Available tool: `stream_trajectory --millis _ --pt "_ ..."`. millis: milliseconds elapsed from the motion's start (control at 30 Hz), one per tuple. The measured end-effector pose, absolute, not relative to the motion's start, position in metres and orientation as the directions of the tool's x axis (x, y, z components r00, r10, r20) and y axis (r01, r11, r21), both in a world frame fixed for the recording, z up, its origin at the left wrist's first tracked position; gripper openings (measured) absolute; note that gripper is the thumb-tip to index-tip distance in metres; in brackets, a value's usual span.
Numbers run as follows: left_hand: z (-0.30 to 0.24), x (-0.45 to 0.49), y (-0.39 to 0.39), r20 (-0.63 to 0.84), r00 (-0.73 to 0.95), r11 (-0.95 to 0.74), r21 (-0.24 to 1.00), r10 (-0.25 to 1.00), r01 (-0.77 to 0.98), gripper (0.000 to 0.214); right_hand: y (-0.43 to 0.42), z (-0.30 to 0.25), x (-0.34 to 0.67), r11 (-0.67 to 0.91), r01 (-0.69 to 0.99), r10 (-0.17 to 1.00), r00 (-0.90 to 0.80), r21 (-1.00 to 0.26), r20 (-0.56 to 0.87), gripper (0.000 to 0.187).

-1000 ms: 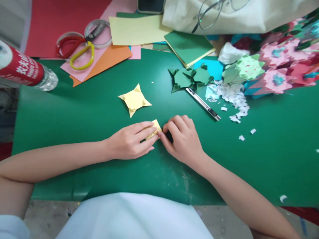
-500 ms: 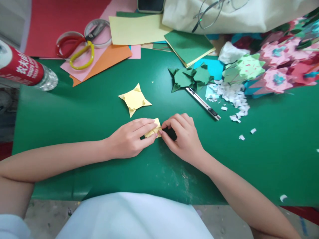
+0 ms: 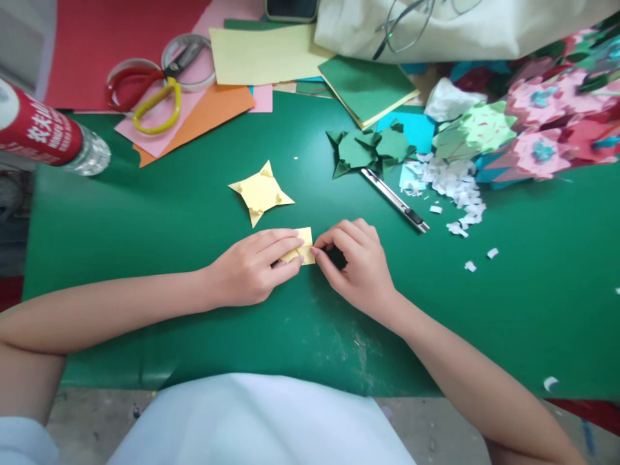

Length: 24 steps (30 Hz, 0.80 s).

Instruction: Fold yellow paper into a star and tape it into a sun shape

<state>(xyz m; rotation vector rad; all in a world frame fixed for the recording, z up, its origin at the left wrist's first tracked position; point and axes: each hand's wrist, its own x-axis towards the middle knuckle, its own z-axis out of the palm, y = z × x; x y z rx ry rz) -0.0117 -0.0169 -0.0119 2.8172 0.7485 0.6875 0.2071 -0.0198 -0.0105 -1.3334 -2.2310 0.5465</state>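
Observation:
A small folded piece of yellow paper (image 3: pixel 305 237) lies on the green table between my hands. My left hand (image 3: pixel 256 266) holds it from the left, fingers and thumb closed on it and covering much of it. At its right edge, my right hand (image 3: pixel 356 265) pinches the paper between thumb and forefinger. Just beyond sits a yellow four-pointed folded paper star (image 3: pixel 262 194) with small curled bits near its points. To the right are dark green folded paper pieces (image 3: pixel 358 152) and a utility knife (image 3: pixel 394 200).
Scissors (image 3: pixel 167 106) and a tape roll (image 3: pixel 206 77) rest on coloured paper sheets (image 3: pixel 213 110) at the back left. A bottle (image 3: pixel 53 139) lies at the left edge. White paper scraps (image 3: pixel 458 184) and paper flowers (image 3: pixel 542 148) are at the right. Glasses (image 3: pixel 411 26) lie on a cloth bag (image 3: pixel 339 32).
The folded yellow paper has turned slightly under my fingers, and more of its right half shows. My right thumb and forefinger have closed together at its edge. Both hands stay in nearly the same place.

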Motion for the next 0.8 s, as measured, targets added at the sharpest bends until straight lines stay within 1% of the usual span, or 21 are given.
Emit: stream_trajectory --millis 133,333,400,500,567,667,800 --pt "-0.012 -0.012 -0.017 0.410 0.764 -0.867 0.252 0.498 0.429 0.018 -0.017 -0.013 0.208 0.503 0.697 0.863 -0.438 -0.511 0.251 0.011" --pt "-0.015 -0.012 -0.019 0.420 0.745 -0.854 0.297 0.518 0.427 0.022 -0.013 -0.016 0.213 0.641 0.647 0.767 -0.552 -0.413 0.326 0.009" --pt "-0.016 -0.012 -0.019 0.424 0.740 -0.851 0.310 0.522 0.423 0.023 -0.012 -0.015 0.215 0.710 0.626 0.702 -0.599 -0.322 0.385 0.008" --pt "-0.015 -0.012 -0.019 0.432 0.742 -0.858 0.293 0.513 0.423 0.022 -0.011 -0.011 0.216 0.822 0.555 0.547 -0.703 -0.129 0.455 0.011" --pt "-0.014 -0.012 -0.018 0.436 0.748 -0.865 0.270 0.501 0.423 0.021 -0.010 -0.007 0.217 0.872 0.488 0.447 -0.759 -0.040 0.474 0.015" --pt "-0.014 -0.011 -0.018 0.437 0.753 -0.871 0.252 0.492 0.423 0.021 -0.007 -0.004 0.219 0.909 0.416 0.361 -0.802 0.011 0.475 0.021" --pt "-0.014 -0.012 -0.018 0.434 0.755 -0.871 0.253 0.492 0.422 0.021 -0.005 -0.004 0.221 0.922 0.385 0.335 -0.837 0.030 0.433 0.022"
